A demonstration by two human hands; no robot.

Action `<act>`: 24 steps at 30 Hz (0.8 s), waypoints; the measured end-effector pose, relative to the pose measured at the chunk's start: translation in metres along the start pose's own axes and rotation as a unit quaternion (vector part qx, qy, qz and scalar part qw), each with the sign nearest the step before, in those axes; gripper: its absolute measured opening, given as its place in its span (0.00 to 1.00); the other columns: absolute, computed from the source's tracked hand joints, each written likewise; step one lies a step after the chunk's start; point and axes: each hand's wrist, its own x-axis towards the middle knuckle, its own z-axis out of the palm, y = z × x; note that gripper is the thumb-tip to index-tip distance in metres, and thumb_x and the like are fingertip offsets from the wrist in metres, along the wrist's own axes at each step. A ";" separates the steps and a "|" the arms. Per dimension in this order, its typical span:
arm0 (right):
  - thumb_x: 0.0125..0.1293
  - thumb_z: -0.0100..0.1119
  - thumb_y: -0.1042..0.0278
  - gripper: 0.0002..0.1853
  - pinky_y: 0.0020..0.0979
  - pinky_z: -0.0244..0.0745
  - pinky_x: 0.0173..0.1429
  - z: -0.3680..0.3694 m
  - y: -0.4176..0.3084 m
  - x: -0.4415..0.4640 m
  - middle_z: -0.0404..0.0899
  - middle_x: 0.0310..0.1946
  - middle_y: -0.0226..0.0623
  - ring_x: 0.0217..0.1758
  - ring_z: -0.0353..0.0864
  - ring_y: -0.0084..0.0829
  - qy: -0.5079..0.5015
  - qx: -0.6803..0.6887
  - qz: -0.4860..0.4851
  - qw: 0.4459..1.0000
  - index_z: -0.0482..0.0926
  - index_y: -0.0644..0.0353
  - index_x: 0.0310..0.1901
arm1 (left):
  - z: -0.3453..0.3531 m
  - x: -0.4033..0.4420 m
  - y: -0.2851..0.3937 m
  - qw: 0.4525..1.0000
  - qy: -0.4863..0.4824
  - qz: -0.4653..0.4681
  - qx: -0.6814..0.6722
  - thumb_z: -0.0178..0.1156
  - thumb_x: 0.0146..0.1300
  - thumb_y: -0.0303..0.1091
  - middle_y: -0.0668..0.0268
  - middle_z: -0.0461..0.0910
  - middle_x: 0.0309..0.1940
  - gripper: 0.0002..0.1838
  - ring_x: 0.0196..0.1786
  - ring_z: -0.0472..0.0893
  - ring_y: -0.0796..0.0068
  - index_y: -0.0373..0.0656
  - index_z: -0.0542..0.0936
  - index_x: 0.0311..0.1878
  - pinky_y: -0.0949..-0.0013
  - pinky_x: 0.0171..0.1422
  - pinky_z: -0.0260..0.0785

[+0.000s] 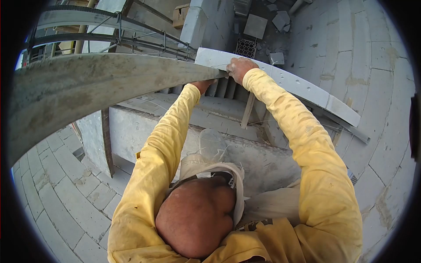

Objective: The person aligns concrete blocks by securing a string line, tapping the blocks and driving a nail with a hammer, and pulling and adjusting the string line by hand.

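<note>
A long grey, dusty beam (109, 72) comes in from the left and narrows toward my hands. My left hand (203, 85) is at the underside of its far end, mostly hidden by the beam, so its grip does not show. Just beyond the tip, my right hand (240, 69) is closed, fingers drawn together against the near edge of a white block course (302, 85). Whatever those fingers hold is hidden. A thin line runs beside the right hand over the white blocks.
Below my arms is a whitish ledge (258, 162). A wooden prop (248, 109) stands under the block course. Rebar cages (118, 41) are at upper left. A square slab (255, 26) and rubble lie on the floor beyond. Block walls (368, 79) rise at right.
</note>
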 end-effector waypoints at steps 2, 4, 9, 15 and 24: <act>0.69 0.52 0.65 0.13 0.44 0.70 0.67 -0.008 0.003 0.009 0.81 0.50 0.37 0.58 0.78 0.42 -0.031 -0.016 0.018 0.999 0.84 0.52 0.49 | -0.007 -0.004 0.004 1.000 -0.002 -0.013 -0.027 0.60 0.65 0.52 0.57 0.78 0.60 0.25 0.63 0.74 0.53 0.50 0.77 0.61 0.55 0.68 0.63; 0.69 0.51 0.65 0.13 0.48 0.64 0.71 -0.028 0.006 0.006 0.82 0.51 0.36 0.60 0.78 0.41 -0.033 -0.011 0.049 0.998 0.84 0.49 0.50 | -0.001 -0.005 -0.002 0.999 0.017 -0.004 -0.041 0.60 0.65 0.52 0.56 0.78 0.59 0.25 0.62 0.74 0.52 0.50 0.78 0.61 0.55 0.68 0.63; 0.72 0.47 0.64 0.16 0.53 0.53 0.77 -0.035 0.004 0.024 0.82 0.52 0.34 0.64 0.76 0.40 -0.037 -0.003 0.099 0.994 0.83 0.45 0.53 | 0.005 0.001 -0.011 0.994 -0.005 -0.014 -0.107 0.61 0.65 0.52 0.56 0.80 0.55 0.23 0.58 0.76 0.52 0.48 0.80 0.56 0.54 0.64 0.65; 0.73 0.45 0.64 0.16 0.54 0.52 0.77 -0.018 0.000 0.053 0.77 0.56 0.38 0.62 0.78 0.41 -0.004 0.008 0.091 0.996 0.80 0.49 0.56 | 0.003 0.002 -0.015 0.999 0.018 0.036 -0.025 0.64 0.62 0.50 0.57 0.81 0.48 0.19 0.52 0.77 0.51 0.47 0.82 0.49 0.53 0.59 0.67; 0.73 0.48 0.55 0.13 0.50 0.54 0.74 -0.036 -0.006 0.035 0.77 0.51 0.32 0.62 0.75 0.31 0.023 -0.003 0.096 0.995 0.81 0.44 0.51 | -0.018 -0.003 0.004 0.988 0.090 0.030 -0.120 0.74 0.50 0.43 0.56 0.78 0.51 0.30 0.56 0.75 0.51 0.46 0.76 0.56 0.53 0.62 0.67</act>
